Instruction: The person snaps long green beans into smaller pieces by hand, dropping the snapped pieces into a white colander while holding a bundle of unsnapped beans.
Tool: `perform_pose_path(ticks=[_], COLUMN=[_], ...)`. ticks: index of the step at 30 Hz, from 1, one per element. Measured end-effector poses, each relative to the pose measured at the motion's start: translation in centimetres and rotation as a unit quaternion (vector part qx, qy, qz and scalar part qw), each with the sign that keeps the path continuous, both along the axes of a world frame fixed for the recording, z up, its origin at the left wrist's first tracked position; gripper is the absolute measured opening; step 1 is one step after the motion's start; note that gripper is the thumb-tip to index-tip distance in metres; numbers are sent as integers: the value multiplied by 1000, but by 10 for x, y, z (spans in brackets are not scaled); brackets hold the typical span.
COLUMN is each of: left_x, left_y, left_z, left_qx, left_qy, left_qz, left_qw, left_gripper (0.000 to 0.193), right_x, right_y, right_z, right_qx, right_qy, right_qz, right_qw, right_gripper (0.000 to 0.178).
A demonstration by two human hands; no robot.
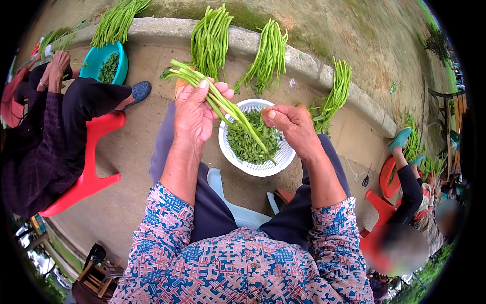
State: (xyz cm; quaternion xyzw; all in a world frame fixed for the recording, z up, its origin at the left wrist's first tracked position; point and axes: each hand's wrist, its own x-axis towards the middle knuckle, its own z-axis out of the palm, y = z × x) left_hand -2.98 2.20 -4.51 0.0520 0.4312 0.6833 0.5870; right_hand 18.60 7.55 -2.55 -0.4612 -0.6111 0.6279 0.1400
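Note:
My left hand (195, 111) is closed around a small bunch of long pale-green leaf stalks (237, 114). The bunch slants from upper left to lower right, and its thin ends reach over a white plastic basket (227, 161). Loose green leaves (250, 144) lie inside the basket, which stands on the ground between my knees. Over the basket's right side is my right hand (298, 129), thumb and forefinger pinched together and clear of the stalks. Whatever may be between those fingertips is too small to name.
Several bundles of green stalks (211, 43) lean over the concrete curb (167, 30) ahead. At left, a person on a red chair (96, 157) sits by a teal basin (121, 63). Black-handled scissors (365, 181) lie at right, near another seated person and a red basin (389, 177).

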Motion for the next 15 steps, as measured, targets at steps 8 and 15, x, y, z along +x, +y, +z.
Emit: perform_pose_path(ticks=[8, 15], left_x=[19, 30], left_y=[1, -1], left_z=[6, 9], left_qx=[-11, -20], left_qy=[27, 55], left_qz=[-52, -133], left_qw=[998, 989], left_gripper=[17, 21], right_x=[-20, -32], right_y=[-8, -16], right_z=[5, -4], right_qx=[-35, 19], right_qy=[79, 106], right_qz=[-14, -26], right_qw=[996, 994], right_gripper=[32, 15])
